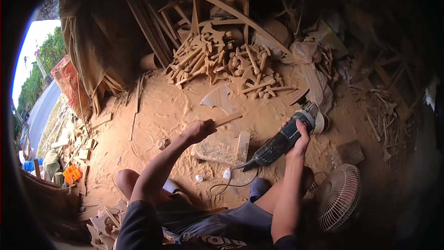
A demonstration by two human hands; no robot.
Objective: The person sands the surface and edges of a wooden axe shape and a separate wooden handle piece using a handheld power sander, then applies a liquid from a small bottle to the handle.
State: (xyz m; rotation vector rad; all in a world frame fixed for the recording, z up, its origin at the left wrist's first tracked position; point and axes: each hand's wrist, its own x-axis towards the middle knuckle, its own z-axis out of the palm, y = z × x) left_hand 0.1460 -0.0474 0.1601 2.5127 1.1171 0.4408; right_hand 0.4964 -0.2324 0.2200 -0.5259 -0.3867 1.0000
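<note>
The person is sitting on the sawdust-covered floor [157, 106], knees drawn up, and is working on a wooden axe-shaped piece [221, 106]. The left hand [198, 130] is clenching round the lower end of its handle, holding the flat blade up and out toward twelve o'clock, clear of the floor. The right hand [299, 135] is wrapping round the dark body of an angle grinder [289, 135], whose sanding disc [299, 96] is pointing toward one o'clock, apart from the wood; its cable [229, 183] is trailing back toward six o'clock.

Judging by the gap between disc and wood, this is looking like a pause to inspect or turn the piece between sanding passes, not the contact itself. A next pass would be calling for a firm hold on the handle, the disc brought in at a shallow angle to the blade's face or edge, and the left fingers kept well back from it.

A grey stone block [221, 147] is lying on the floor just below the axe piece. At twelve o'clock a heap of similar carved wooden pieces [222, 62] is piling up against leaning timber slats [150, 32]. A small fan [338, 196] is standing at four o'clock beside the right forearm, and an orange object [71, 174] is lying at nine o'clock among scrap wood
</note>
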